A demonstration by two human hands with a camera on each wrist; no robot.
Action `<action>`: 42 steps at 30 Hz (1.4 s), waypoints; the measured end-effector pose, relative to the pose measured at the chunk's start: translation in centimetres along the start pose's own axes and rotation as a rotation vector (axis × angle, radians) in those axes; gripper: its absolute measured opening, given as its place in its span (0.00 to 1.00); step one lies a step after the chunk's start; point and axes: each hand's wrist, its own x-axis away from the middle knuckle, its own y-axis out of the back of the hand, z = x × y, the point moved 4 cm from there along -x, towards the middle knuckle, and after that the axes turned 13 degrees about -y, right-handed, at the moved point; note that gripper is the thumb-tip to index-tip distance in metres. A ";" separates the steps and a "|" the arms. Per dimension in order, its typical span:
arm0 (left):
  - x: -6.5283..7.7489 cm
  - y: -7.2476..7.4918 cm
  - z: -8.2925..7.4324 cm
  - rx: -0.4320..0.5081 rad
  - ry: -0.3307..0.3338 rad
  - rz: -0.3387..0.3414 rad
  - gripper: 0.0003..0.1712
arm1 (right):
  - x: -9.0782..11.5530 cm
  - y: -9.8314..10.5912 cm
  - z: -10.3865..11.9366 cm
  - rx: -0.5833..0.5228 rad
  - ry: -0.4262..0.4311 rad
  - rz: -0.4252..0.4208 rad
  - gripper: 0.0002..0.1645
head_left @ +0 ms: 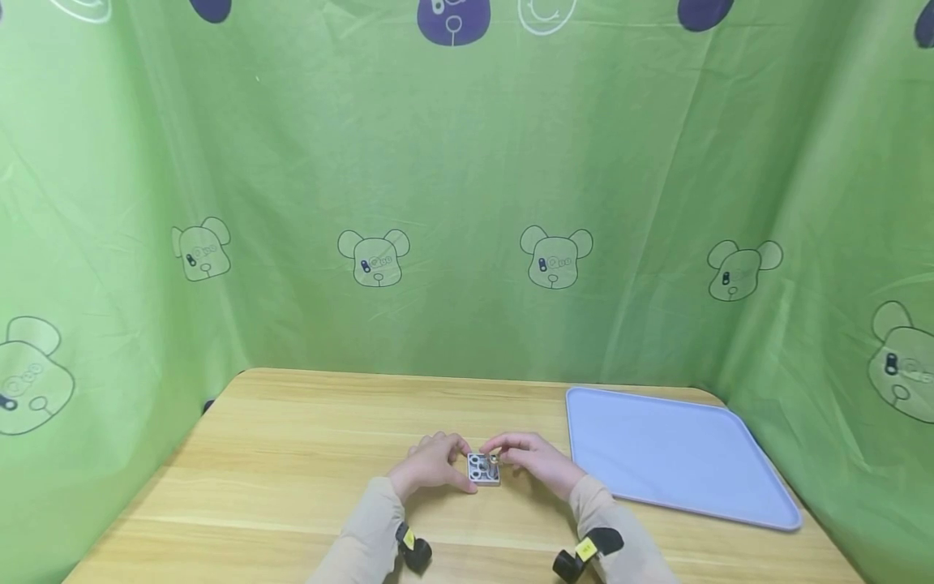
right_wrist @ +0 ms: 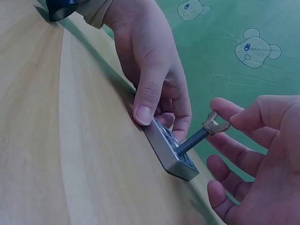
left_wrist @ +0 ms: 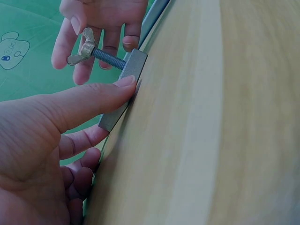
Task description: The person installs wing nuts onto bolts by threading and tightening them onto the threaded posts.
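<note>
A person in pale sleeves point(head_left: 365, 527) works with both hands at a small gray block point(right_wrist: 164, 147) at the near middle of a wood-grain table point(head_left: 292, 454), its upper face marked with ring-like shapes. The left hand point(head_left: 430, 464) grips the block from its left side, thumb against the near side and forefinger reaching toward the far corner, the gap between them no wider than the piece; the remaining fingers curl loosely. From the block's right part stands a dark threaded bolt point(left_wrist: 110, 58), capped by a metal wing nut point(left_wrist: 87, 49). The right hand point(head_left: 536, 461) holds the wing nut with bent thumb and forefinger set close about its wings, the thumb tip against one of them, while the other fingers are spread and half bent; how firmly they press cannot be told. A black wrist camera point(head_left: 417, 554) with a yellow label sits below the left hand, and a matching one below the right. To the right of the hands, a pale blue rectangular tray point(head_left: 671, 454) lies on the table before a green curtain point(head_left: 467, 162) printed with bear heads.
</note>
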 end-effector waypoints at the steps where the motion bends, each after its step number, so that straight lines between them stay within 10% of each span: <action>1: 0.0 0.0 0.0 0.001 0.000 -0.001 0.29 | 0.0 0.0 0.0 0.000 0.002 0.002 0.20; 42: 0.0 0.0 0.2 0.007 0.002 0.004 0.29 | -0.8 0.0 -0.8 0.134 -0.001 -0.159 0.13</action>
